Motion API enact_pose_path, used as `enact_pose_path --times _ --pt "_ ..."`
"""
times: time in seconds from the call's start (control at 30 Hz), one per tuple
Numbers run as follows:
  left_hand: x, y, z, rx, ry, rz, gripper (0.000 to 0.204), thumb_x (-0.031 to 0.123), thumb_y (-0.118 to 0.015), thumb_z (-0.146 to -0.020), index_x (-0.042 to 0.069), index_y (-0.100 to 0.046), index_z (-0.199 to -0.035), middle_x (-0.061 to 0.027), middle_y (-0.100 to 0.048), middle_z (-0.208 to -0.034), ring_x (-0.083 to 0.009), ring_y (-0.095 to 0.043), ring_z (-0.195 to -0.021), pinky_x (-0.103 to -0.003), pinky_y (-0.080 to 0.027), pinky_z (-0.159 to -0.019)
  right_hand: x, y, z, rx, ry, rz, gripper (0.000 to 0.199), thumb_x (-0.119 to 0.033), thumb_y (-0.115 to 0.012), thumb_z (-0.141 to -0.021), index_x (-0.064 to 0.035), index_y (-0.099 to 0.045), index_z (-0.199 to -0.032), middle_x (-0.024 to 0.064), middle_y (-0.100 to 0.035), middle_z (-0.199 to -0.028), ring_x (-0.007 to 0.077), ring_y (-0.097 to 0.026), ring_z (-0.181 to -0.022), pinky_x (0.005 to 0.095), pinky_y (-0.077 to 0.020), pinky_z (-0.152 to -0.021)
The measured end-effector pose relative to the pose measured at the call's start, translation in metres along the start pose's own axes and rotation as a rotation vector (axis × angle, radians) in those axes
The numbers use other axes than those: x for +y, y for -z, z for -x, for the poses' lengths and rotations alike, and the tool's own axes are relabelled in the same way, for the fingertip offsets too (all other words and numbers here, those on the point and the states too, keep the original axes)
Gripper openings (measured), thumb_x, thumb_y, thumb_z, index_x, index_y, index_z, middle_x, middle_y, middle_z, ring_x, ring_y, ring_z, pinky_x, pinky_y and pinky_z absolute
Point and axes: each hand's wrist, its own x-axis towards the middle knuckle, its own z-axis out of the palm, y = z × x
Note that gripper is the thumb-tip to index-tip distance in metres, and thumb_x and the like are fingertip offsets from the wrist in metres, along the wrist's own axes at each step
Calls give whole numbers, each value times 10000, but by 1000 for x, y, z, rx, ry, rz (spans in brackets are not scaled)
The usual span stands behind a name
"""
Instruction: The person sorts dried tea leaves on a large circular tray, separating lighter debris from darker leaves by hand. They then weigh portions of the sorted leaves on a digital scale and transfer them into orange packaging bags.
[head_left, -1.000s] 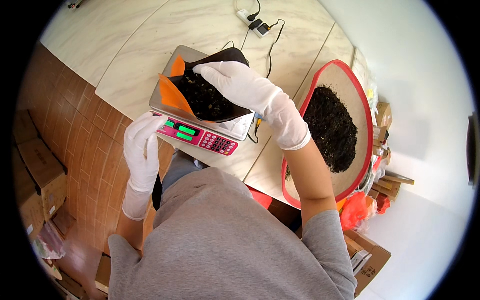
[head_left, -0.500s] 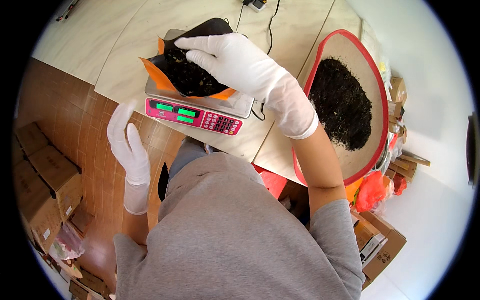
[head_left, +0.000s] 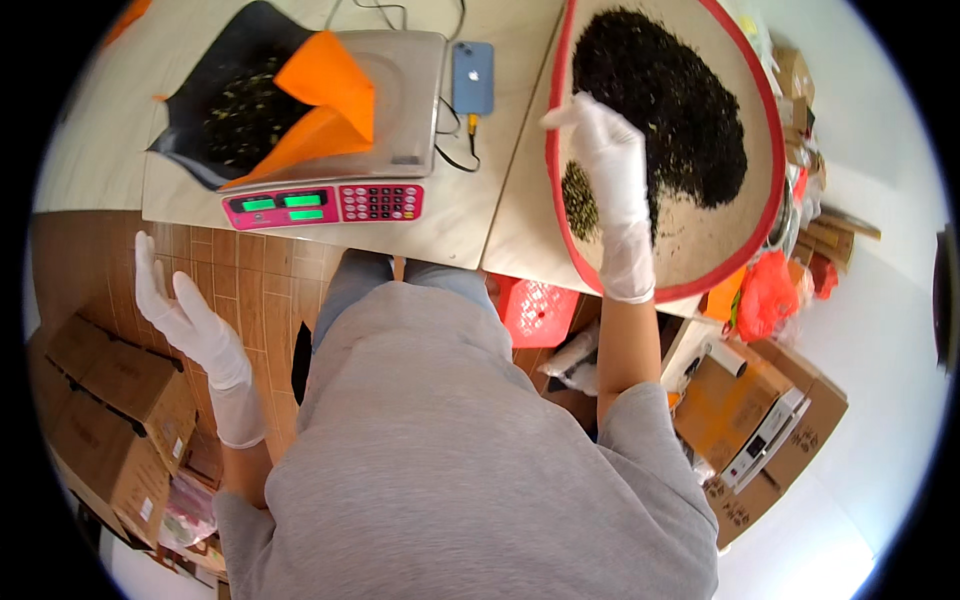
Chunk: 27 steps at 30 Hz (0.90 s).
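My right hand [head_left: 612,165], in a white glove, is over the left side of a round, red-rimmed tray [head_left: 690,265]. One digit points left, apart from the others, whose tips are partly hidden; nothing shows in its grasp. Under and beside it are a heap of dark, dried, leafy material [head_left: 690,120] and a small greenish patch of grainy material [head_left: 579,200]. A black-lined orange bag [head_left: 325,85] gapes on a pink-fronted electronic scale [head_left: 400,110], with dark flakes and paler bits inside. Off the table's front left, my gloved left hand [head_left: 195,325] is open, touching nothing.
Right of the scale lie a blue phone [head_left: 473,78] and its cable [head_left: 460,160]. Below the table edge is a red plastic stool [head_left: 537,310]. Cardboard boxes [head_left: 125,420] stand at the left, and more boxes [head_left: 740,410] with a red plastic bag [head_left: 770,295] at the right.
My right hand has left the bag and moved right to the tray. The view has swung, so the scale sits further left. My left hand remains empty and apart from everything.
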Motion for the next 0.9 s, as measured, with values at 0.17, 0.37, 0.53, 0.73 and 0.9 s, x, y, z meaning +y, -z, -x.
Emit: enact_pose_path --times 0.17,0.37,0.53,0.73,0.9 --pt "14 -21 0 -69 -13 57 416 103 -379 -1020 -6 -372 -1421 -143 -388 -1493 -266 -377 -1379 -420 -278 -1164 143 -41 73 -244 198 778 284 -351 -643 -892 -73 -663 -835 112 -657 -740 291 -628 -665 398 -501 -597" --pt "37 -39 5 -174 -20 32 421 135 -376 -1035 -2 -365 -1433 -134 -387 -1483 -242 -380 -1364 -407 -284 -1162 252 -123 120 -368 242 1166 340 -449 -686 -806 -114 -627 -802 64 -621 -730 242 -640 -718 375 -490 -611" --pt "45 -42 12 -221 -32 -36 421 140 -365 -1039 -3 -355 -1436 -134 -374 -1495 -251 -370 -1373 -407 -282 -1162 285 -144 107 -390 348 1263 236 -370 -656 -821 -143 -632 -762 38 -605 -702 203 -622 -692 346 -451 -566" --pt "47 -37 23 -188 -23 -35 418 139 -361 -1042 -3 -351 -1436 -135 -369 -1501 -267 -364 -1381 -406 -281 -1164 293 -146 115 -460 602 1336 119 -184 -567 -789 -146 -640 -703 38 -612 -695 198 -619 -669 354 -448 -554" --pt "58 -37 26 -151 -4 -50 413 128 -365 -1039 -5 -360 -1431 -139 -379 -1494 -273 -371 -1377 -410 -284 -1163 290 -129 100 -562 746 1082 117 -176 -591 -761 -122 -633 -667 68 -632 -694 246 -642 -671 398 -480 -565"
